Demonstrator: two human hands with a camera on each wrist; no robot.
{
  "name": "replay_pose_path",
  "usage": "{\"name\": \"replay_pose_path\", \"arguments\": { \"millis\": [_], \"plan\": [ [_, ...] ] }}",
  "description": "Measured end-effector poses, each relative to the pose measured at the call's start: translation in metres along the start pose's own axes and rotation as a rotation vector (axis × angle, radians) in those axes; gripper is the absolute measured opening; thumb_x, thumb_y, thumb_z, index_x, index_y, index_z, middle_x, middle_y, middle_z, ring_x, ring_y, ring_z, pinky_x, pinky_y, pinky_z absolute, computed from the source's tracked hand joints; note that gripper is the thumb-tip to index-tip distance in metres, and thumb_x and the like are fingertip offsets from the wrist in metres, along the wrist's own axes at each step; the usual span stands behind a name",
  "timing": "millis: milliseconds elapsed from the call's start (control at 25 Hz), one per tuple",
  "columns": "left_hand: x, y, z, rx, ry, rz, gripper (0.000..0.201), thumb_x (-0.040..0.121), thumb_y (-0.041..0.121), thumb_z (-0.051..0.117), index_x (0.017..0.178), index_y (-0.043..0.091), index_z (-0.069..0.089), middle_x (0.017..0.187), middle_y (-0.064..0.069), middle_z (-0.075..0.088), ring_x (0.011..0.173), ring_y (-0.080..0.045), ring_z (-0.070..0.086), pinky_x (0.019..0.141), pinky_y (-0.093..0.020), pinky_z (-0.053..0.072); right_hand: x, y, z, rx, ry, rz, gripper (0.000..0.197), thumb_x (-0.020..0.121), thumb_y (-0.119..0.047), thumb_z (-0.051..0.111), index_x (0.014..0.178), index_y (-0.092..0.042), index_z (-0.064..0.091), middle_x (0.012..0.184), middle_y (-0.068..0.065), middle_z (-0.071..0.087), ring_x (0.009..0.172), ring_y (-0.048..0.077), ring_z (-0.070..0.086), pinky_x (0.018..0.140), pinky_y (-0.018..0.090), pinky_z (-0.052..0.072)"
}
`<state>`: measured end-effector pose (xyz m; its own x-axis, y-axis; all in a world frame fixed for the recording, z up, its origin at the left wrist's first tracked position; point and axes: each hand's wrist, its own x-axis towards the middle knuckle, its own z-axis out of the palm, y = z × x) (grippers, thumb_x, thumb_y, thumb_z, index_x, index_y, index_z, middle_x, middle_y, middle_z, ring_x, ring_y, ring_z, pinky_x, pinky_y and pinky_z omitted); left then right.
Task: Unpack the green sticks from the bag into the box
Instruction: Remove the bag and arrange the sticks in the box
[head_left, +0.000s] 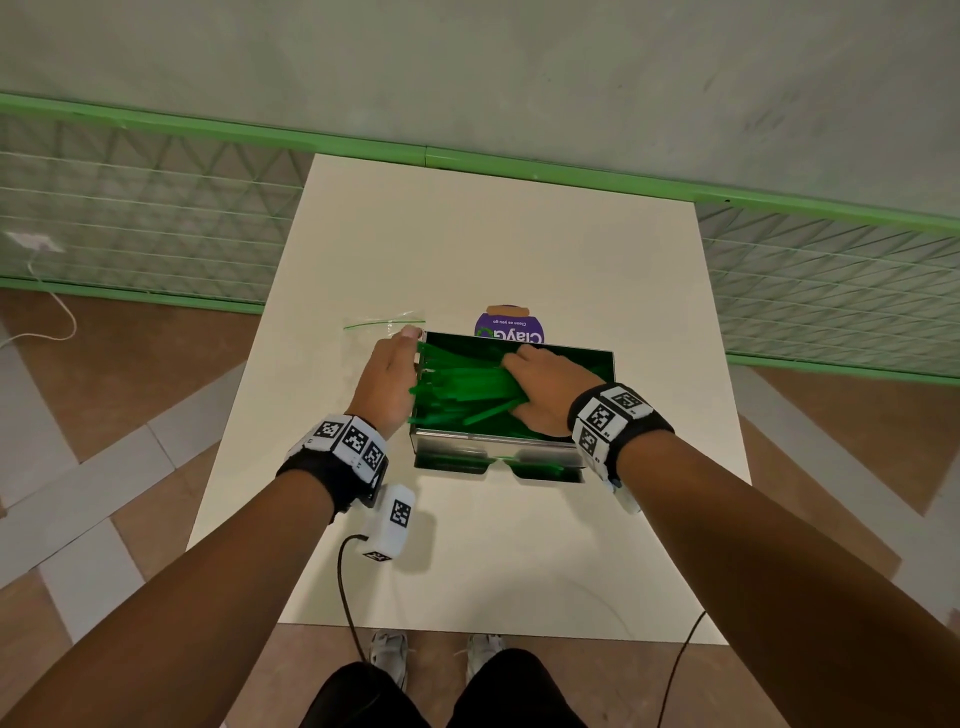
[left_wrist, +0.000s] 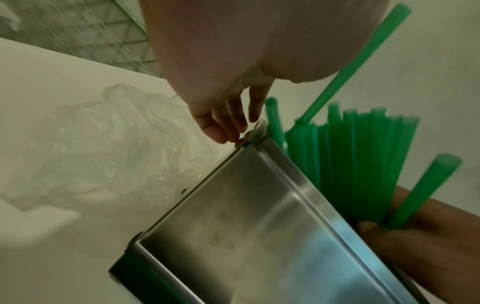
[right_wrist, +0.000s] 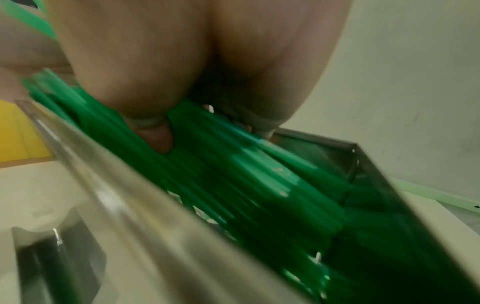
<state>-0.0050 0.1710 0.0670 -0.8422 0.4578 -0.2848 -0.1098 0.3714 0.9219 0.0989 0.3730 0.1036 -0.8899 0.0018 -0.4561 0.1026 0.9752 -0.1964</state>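
A metal box (head_left: 511, 446) stood near the middle of the white table (head_left: 467, 561), its open top filled with green sticks (head_left: 467, 384). The right hand (head_left: 540, 395) lay inside the box on top of the sticks, its fingers spread over the bundle; in the right-wrist view a fingertip (right_wrist: 158, 135) pressed down among the sticks (right_wrist: 233, 174), and the thumb seemed to curl under some of them, though blur made that hard to confirm. The left hand (head_left: 387, 382) rested flat against the box's left wall, fingers straight and relaxed, their tips (left_wrist: 221, 127) touching the far left corner of the box (left_wrist: 233, 216). Several sticks (left_wrist: 363, 154) stuck out past that wall. The clear plastic bag (left_wrist: 103, 144) lay crumpled on the table just left of the box, toward the far edge. A purple label (head_left: 509, 325) lay behind the box.
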Motion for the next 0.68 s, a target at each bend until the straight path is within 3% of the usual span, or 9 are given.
{"name": "replay_pose_path", "arguments": {
  "millis": [120,200,280,320,400,480,560,680],
  "plan": [
    [0.002,0.004,-0.003,-0.243,0.056,-0.114,0.038,0.097,0.040,0.035,0.109,0.029,0.069,0.127,-0.002,0.066,0.110,-0.020,0.062,0.093,-0.044,0.046,0.002,-0.005,-0.006,-0.014,0.034,0.064,0.037,0.089,-0.032,0.064,0.118,-0.015,0.048,0.114,0.006,0.059,0.098,0.029,0.062,0.078,0.040,0.053],
    [0.001,0.007,-0.002,-0.260,0.046,-0.109,0.046,0.094,0.044,0.040,0.123,0.024,0.068,0.133,0.000,0.064,0.120,-0.019,0.060,0.101,-0.042,0.046,0.005,-0.005,-0.003,0.056,-0.005,0.106,0.055,0.087,-0.030,0.066,0.134,-0.015,0.042,0.128,0.009,0.057,0.106,0.030,0.062,0.085,0.043,0.054],
    [-0.001,0.004,0.002,-0.118,0.047,-0.014,0.040,0.099,0.035,0.047,0.131,0.018,0.062,0.134,-0.005,0.061,0.118,-0.021,0.060,0.103,-0.039,0.048,0.005,-0.005,0.001,0.169,-0.084,0.068,0.085,0.084,-0.027,0.069,0.154,-0.015,0.024,0.144,0.012,0.047,0.121,0.031,0.056,0.098,0.043,0.051],
    [0.000,0.000,0.004,-0.047,0.062,0.032,0.035,0.102,0.029,0.048,0.132,0.017,0.060,0.131,-0.007,0.060,0.114,-0.020,0.061,0.099,-0.036,0.050,0.006,-0.004,0.003,0.197,-0.105,0.040,0.092,0.083,-0.025,0.070,0.158,-0.015,0.018,0.148,0.012,0.044,0.126,0.031,0.053,0.103,0.041,0.049],
    [-0.002,-0.003,0.005,0.046,0.125,0.082,0.029,0.103,0.027,0.050,0.128,0.017,0.060,0.129,-0.008,0.057,0.107,-0.020,0.061,0.094,-0.034,0.052,0.007,-0.003,0.006,0.229,-0.083,0.020,0.090,0.082,-0.019,0.072,0.157,-0.015,0.022,0.147,0.012,0.047,0.128,0.030,0.053,0.105,0.038,0.046],
    [-0.005,-0.002,0.003,0.059,0.225,0.075,0.026,0.100,0.040,0.050,0.112,0.020,0.061,0.118,-0.007,0.059,0.098,-0.021,0.061,0.091,-0.037,0.051,0.010,0.000,0.006,0.261,-0.020,0.035,0.081,0.082,-0.017,0.074,0.152,-0.016,0.033,0.139,0.011,0.053,0.123,0.029,0.056,0.103,0.039,0.048],
    [-0.012,0.002,-0.002,-0.003,0.245,0.093,0.034,0.095,0.050,0.045,0.095,0.018,0.057,0.091,-0.004,0.058,0.078,-0.019,0.055,0.077,-0.036,0.048,0.012,0.002,0.005,0.237,-0.014,0.056,0.069,0.084,-0.020,0.074,0.145,-0.016,0.042,0.132,0.009,0.054,0.119,0.026,0.056,0.099,0.035,0.047],
    [-0.033,0.009,-0.009,0.108,0.074,0.278,0.037,0.089,0.051,0.056,0.088,0.014,0.058,0.067,-0.003,0.050,0.059,-0.016,0.044,0.058,-0.032,0.041,0.013,0.003,0.005,0.207,-0.031,0.059,0.059,0.086,-0.024,0.073,0.139,-0.016,0.049,0.125,0.009,0.052,0.113,0.025,0.056,0.093,0.033,0.046]
  ]
}}
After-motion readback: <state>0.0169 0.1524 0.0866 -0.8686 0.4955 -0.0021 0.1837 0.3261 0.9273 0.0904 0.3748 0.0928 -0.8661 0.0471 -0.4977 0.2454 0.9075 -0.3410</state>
